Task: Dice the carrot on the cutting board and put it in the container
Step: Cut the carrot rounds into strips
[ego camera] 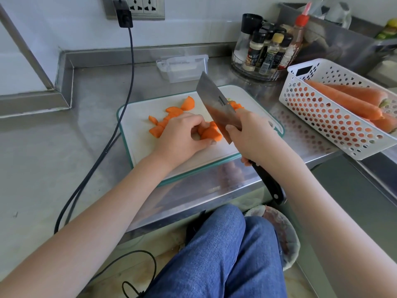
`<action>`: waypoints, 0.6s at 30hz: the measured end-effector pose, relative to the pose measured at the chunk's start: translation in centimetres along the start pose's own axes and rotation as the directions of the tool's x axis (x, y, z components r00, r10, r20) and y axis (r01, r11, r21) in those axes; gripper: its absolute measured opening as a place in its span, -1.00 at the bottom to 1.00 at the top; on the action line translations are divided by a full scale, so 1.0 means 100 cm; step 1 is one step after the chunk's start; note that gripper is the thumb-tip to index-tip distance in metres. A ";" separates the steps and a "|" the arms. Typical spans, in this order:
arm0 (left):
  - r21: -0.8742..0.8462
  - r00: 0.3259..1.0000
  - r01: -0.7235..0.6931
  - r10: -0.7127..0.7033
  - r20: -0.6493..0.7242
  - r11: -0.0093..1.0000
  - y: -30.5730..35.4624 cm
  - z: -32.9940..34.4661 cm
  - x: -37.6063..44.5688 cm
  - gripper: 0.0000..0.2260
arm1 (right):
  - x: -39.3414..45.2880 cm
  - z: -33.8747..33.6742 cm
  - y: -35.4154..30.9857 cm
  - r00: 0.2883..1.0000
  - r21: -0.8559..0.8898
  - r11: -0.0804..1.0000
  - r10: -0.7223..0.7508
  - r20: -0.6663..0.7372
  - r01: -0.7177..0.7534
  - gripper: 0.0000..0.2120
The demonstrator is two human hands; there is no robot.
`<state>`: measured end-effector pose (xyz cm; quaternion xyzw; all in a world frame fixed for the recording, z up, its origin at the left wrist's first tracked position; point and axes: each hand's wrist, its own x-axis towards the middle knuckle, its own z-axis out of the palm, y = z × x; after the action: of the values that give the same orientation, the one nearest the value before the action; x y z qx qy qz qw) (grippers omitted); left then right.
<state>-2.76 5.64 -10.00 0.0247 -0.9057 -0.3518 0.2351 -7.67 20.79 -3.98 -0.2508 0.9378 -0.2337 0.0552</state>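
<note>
A white cutting board (146,147) with a teal rim lies on the steel counter. My left hand (182,134) presses down on a cluster of orange carrot pieces (210,134) near the board's middle. More cut carrot chunks (178,109) lie scattered beyond my fingers. My right hand (251,134) grips the black handle of a cleaver (214,104), whose blade is raised and tilted just right of the held pieces. A clear plastic container (182,68) sits behind the board, apart from it.
A white perforated basket (322,117) with whole carrots stands at the right. A clear turntable of spice bottles (264,50) is behind it. A black power cable (120,117) runs down the counter left of the board. A bin (283,233) sits below the counter edge.
</note>
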 end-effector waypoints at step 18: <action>0.003 1.000 0.000 0.001 -0.020 1.000 -0.004 0.002 0.002 -0.79 | 0.000 0.026 -0.003 0.999 -0.123 0.992 0.017 0.033 -0.013 -0.93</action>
<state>-3.07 5.45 -10.31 0.0282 -0.9038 -0.3503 0.2440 -6.99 19.46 -6.18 -0.2507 0.9512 -0.1707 0.0572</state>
